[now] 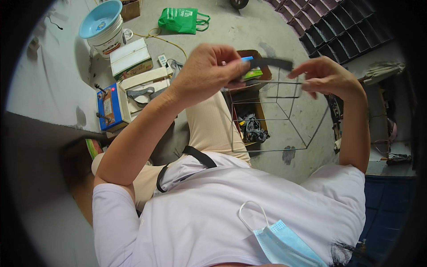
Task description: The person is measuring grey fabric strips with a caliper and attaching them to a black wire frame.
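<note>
My left hand (212, 67) is closed, pinching a dark flat strip (273, 63) that reaches toward the right and looks blurred. Past that strip's free end, my right hand (328, 79) has its fingers curled but apart. Its fingertips are beside the upper corner of a thin wire frame (272, 119), and whether they touch it is unclear. The frame is box-shaped, of bent dark rods, and sits below both hands. Behind my left fingers, a bright blue and green item (254, 72) shows in an open brown box (265, 71).
Under the frame, a floor box holds dark tangled pieces (254, 129). To the left are a blue device (112, 107) with two posts, a white carton (130, 58) and a bucket (106, 42) topped by a blue basin (100, 18). A green bag (179, 20) lies farther off; dark racks (342, 33) stand far right.
</note>
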`<move>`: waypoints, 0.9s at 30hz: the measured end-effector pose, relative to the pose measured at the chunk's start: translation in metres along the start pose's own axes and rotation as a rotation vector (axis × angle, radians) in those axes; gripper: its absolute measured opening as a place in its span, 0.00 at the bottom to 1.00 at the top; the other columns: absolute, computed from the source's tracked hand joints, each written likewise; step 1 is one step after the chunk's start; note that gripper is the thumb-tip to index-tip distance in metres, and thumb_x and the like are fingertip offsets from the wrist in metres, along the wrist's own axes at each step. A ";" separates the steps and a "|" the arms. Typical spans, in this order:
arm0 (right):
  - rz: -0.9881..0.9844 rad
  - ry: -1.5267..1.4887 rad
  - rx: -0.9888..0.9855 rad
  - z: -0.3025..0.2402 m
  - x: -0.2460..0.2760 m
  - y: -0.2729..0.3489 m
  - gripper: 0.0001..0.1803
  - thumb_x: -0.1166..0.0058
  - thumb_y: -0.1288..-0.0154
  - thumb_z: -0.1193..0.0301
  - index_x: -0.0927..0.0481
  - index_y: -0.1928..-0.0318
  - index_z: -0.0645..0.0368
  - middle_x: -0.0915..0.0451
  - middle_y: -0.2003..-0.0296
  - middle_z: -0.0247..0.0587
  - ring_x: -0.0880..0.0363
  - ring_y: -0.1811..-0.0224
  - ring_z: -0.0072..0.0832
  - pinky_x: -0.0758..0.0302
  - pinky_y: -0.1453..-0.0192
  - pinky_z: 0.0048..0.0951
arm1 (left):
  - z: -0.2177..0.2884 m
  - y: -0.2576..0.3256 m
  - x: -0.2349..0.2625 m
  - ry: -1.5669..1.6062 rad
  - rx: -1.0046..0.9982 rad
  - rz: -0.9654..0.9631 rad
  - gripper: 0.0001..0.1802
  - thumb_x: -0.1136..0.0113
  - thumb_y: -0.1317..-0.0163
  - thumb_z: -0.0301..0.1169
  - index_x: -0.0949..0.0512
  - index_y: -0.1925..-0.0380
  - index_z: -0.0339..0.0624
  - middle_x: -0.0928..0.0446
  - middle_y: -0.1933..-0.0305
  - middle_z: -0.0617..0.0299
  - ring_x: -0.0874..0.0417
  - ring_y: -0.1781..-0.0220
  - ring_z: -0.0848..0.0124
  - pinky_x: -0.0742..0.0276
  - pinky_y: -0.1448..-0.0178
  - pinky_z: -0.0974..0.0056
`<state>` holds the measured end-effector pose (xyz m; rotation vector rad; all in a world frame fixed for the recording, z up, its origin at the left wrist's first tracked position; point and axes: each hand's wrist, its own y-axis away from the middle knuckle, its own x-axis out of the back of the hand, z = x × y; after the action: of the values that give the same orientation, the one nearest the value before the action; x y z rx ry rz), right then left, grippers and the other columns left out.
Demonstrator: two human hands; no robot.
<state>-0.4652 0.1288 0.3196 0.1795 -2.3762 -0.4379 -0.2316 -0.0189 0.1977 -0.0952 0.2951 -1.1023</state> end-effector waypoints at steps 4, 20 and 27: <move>0.280 -0.146 -0.271 0.071 0.024 0.086 0.13 0.44 0.35 0.64 0.18 0.58 0.61 0.36 0.88 0.21 0.45 0.89 0.08 0.53 0.87 0.15 | -0.012 0.001 0.019 -0.076 -0.453 0.277 0.08 0.42 0.36 0.27 0.22 0.72 0.34 0.19 0.61 0.57 0.19 0.65 0.79 0.21 0.62 0.73; 1.176 -1.252 -0.689 0.382 -0.189 0.191 0.12 0.49 0.33 0.64 0.24 0.53 0.54 0.43 0.89 0.24 0.52 0.92 0.15 0.54 0.93 0.19 | -0.140 0.143 0.043 0.277 0.446 0.517 0.09 0.45 0.35 0.32 0.29 0.74 0.43 0.29 0.76 0.66 0.25 0.74 0.78 0.28 0.67 0.72; 1.364 -1.320 -0.956 0.449 -0.256 0.177 0.06 0.51 0.40 0.65 0.31 0.73 0.49 0.43 0.86 0.26 0.51 0.89 0.19 0.53 0.89 0.22 | -0.136 0.175 0.071 0.308 0.637 0.662 0.09 0.43 0.37 0.33 0.31 0.66 0.44 0.41 0.78 0.73 0.42 0.80 0.84 0.45 0.77 0.76</move>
<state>-0.5770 0.4747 -0.0877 -2.5827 -2.2148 -1.0293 -0.0889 0.0071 0.0155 0.7010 0.2116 -0.5035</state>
